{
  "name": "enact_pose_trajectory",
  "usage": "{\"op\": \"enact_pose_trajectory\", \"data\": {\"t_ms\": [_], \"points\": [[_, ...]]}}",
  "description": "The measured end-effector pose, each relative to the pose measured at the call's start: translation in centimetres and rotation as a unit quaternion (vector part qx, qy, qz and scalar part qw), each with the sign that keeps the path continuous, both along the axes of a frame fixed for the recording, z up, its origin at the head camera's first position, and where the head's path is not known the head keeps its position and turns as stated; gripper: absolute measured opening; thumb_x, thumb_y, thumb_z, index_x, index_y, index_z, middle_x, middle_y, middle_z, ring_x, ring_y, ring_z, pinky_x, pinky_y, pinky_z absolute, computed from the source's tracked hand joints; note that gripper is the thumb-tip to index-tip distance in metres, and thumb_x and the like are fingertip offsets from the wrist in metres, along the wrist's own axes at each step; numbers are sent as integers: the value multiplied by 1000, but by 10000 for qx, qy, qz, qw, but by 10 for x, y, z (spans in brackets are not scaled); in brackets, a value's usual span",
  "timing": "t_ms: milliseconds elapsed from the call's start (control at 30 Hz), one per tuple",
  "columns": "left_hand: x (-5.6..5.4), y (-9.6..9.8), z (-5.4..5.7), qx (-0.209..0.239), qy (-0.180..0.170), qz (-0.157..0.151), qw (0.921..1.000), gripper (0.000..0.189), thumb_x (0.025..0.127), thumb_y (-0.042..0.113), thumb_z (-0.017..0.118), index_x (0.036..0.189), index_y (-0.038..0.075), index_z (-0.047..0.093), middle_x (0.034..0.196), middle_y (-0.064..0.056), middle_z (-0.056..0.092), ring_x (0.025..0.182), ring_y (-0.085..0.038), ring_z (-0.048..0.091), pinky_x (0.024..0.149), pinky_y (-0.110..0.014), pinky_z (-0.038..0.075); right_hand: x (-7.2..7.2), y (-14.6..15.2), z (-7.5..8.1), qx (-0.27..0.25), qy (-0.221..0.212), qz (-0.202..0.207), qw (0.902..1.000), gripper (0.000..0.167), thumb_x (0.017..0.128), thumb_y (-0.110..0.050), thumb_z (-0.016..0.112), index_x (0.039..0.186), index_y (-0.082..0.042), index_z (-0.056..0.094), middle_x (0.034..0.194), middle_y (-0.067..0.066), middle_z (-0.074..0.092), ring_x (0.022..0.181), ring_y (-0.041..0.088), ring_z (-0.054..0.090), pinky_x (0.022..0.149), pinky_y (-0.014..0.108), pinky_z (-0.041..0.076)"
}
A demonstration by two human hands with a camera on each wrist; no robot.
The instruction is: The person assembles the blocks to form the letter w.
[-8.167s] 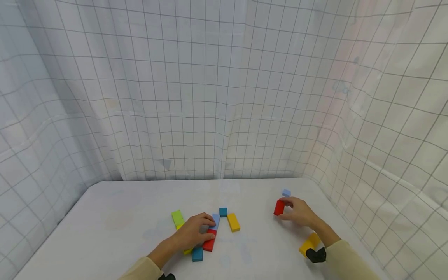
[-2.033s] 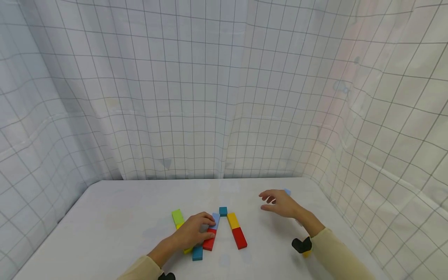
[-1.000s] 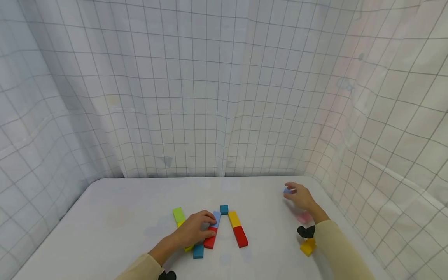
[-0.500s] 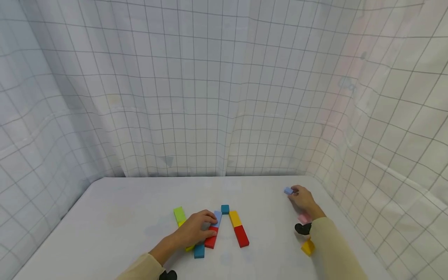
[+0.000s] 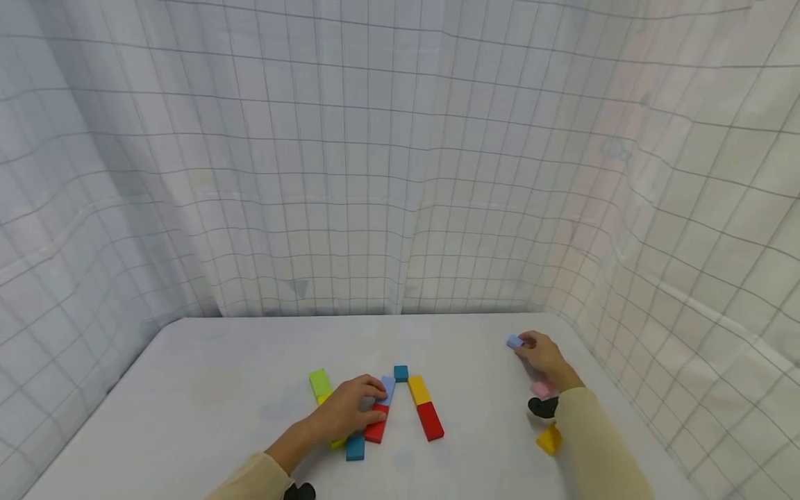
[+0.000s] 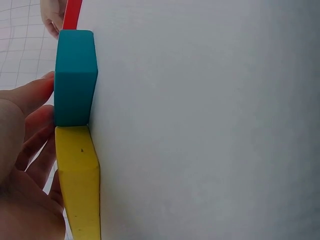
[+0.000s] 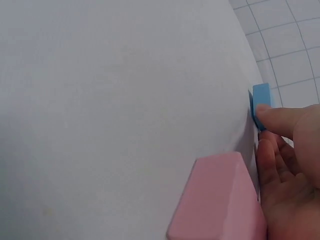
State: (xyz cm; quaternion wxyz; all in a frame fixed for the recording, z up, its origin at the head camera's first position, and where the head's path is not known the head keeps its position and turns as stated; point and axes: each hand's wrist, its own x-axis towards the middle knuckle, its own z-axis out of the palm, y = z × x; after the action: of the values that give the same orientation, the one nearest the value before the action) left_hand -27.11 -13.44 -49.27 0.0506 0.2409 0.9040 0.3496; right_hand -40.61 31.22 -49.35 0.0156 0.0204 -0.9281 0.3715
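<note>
My right hand (image 5: 541, 353) pinches a small light-blue block (image 5: 514, 342) at the table's far right; in the right wrist view the thumb presses on this block (image 7: 261, 94). My left hand (image 5: 340, 410) rests on the row at the middle, its fingers at another light-blue block (image 5: 388, 387) and the thumb at a red block (image 5: 376, 431). A teal block (image 5: 355, 448) and a partly hidden yellow block (image 5: 338, 443) lie by that hand. Beyond the row sits a small teal block (image 5: 401, 373). To its right, an orange block (image 5: 419, 390) meets a second red block (image 5: 430, 421).
A pink block (image 5: 541, 389) and a yellow-orange block (image 5: 549, 440) lie beside the right forearm, partly covered. A lime block (image 5: 320, 382) lies behind the left hand. Gridded white curtains (image 5: 350, 208) hang around the white table (image 5: 206, 403).
The red block once in my right hand now lies against the orange one. That hand has since moved far right and taken hold of the light-blue block. My left hand has stayed in place.
</note>
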Motion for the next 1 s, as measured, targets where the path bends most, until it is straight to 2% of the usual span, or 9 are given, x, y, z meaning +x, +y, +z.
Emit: {"op": "enact_pose_trajectory", "data": {"t_ms": [300, 567, 767, 1000], "points": [[-2, -1, 0, -43, 62, -63, 10000, 32, 94, 25, 79, 120, 7, 77, 122, 3, 62, 119, -24, 57, 106, -49, 48, 3, 5, 7, -94, 58, 489, 9987, 38, 97, -9, 68, 130, 8, 60, 118, 21, 64, 115, 41, 58, 100, 55, 48], [-1, -2, 0, 69, 66, -138, 9999, 31, 95, 25, 78, 120, 6, 76, 123, 2, 62, 119, -25, 57, 105, -50, 49, 9, -7, 15, -82, 333, 697, 9970, 35, 99, -11, 68, 129, 6, 63, 116, 18, 69, 109, 35, 63, 97, 52, 51], [-1, -2, 0, 29, 17, -56, 10000, 30, 95, 25, 79, 120, 8, 76, 123, 3, 62, 120, -25, 57, 105, -49, 49, 12, -19, 16, -141, 334, 916, 9951, 34, 99, -12, 68, 129, 5, 65, 116, 17, 69, 110, 35, 64, 98, 52, 51], [-1, -2, 1, 21, 45, -51, 10000, 31, 94, 24, 79, 120, 7, 76, 123, 3, 62, 120, -26, 57, 105, -50, 49, 20, -30, 16, -101, 544, 1224, 9909, 30, 97, -8, 70, 124, 3, 67, 110, 10, 71, 108, 32, 66, 98, 52, 51]]}}
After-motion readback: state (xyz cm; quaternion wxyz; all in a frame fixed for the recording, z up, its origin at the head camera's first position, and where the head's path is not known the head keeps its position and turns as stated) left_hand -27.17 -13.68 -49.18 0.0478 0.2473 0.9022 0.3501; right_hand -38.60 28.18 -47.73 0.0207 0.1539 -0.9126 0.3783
